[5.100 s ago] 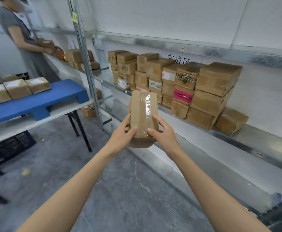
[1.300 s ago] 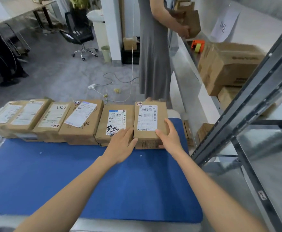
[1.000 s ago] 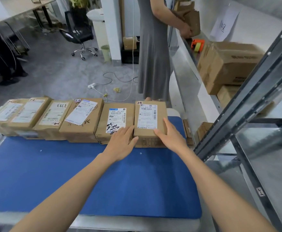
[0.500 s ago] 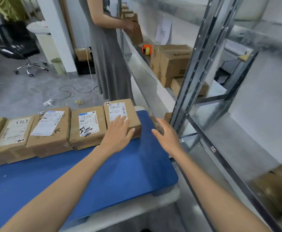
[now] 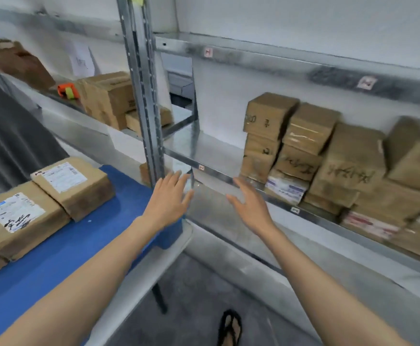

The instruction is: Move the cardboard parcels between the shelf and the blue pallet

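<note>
Row of parcels (image 5: 71,186): flat brown cardboard boxes, each with a white printed label on top. One label has black handwriting across it. They lie side by side on the blue pallet (image 5: 79,245), left of the left hand. The nearest one is close to that hand, not touching.

Stack of parcels (image 5: 328,158): on the shelf (image 5: 211,156), right of the right hand and beyond it. It is several boxes high, brown cardboard, some with clear tape over the top. There are black scrawls on the fronts and white and pink labels low in the stack. It's blurred there and the text is unreadable.

Left hand (image 5: 167,201): flat, fingers straight and slightly fanned, holding nothing, above the pallet's right corner.
Right hand (image 5: 249,206): fingers spread wide, holding nothing, in the air in front of the shelf edge. The hands are apart from each other.

A steel post (image 5: 144,96) stands just beyond the left hand. The pallet sits on a white table (image 5: 139,275).

Far left of the left hand is another person in grey clothing (image 5: 9,136). An orange tape roll (image 5: 66,91) and bigger boxes (image 5: 109,96) sit on the shelf bay past the post.

Below the hands is grey floor and a foot in a black sandal (image 5: 230,328).
</note>
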